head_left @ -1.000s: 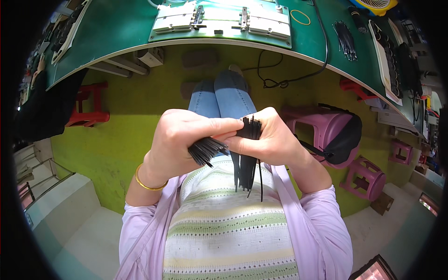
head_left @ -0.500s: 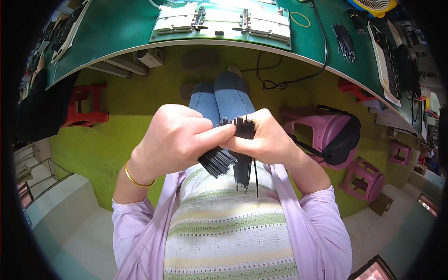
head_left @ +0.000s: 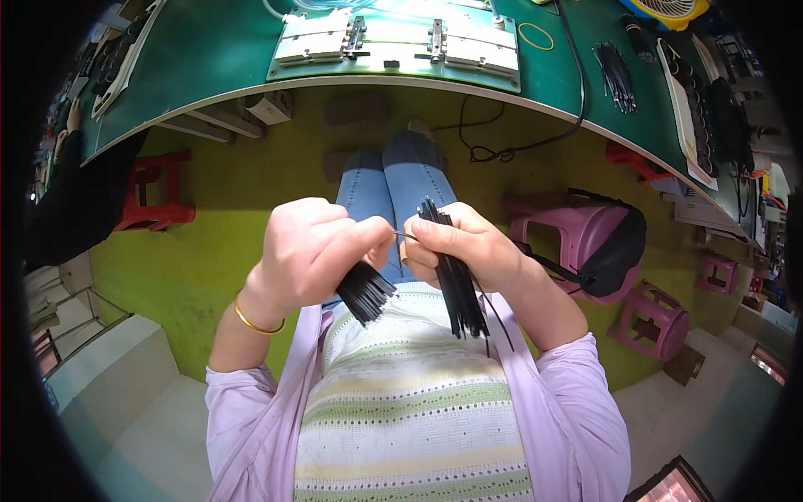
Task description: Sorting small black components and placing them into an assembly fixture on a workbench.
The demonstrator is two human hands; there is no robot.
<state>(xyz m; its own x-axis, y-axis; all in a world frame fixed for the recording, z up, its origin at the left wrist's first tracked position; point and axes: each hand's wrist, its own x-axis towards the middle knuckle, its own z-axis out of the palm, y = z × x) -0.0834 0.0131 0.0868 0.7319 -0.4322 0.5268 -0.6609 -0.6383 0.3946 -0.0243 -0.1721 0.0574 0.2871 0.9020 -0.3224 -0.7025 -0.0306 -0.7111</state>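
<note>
Closed round a bundle of short black wires (head_left: 365, 294) is my left hand (head_left: 305, 251); the cut ends point down and toward my body. My right hand (head_left: 477, 244) grips a second bundle of black wires (head_left: 460, 293), its thumb across the upper part, so the bundle stands out above and below the fingers. Between the two hands a single thin black wire (head_left: 405, 235) spans the small gap, pinched at the left fingertips. One loose strand (head_left: 499, 318) hangs out past the right bundle's lower end. Both hands are above my lap, in front of my striped top.
Ahead is a green workbench (head_left: 217, 58) carrying a metal fixture (head_left: 393, 54), a rubber band (head_left: 536, 36), more black wires (head_left: 616, 77) and a fan (head_left: 669, 7). A power cable (head_left: 577, 109) droops off its edge. Stools, pink (head_left: 577, 238) and red (head_left: 155, 192), flank me; a co-worker's dark sleeve (head_left: 75, 201) shows left.
My hands have drawn apart, opening a gap bridged by one wire. The right bundle has tilted, its lower end swinging to the right. The left bundle has shifted slightly left.
</note>
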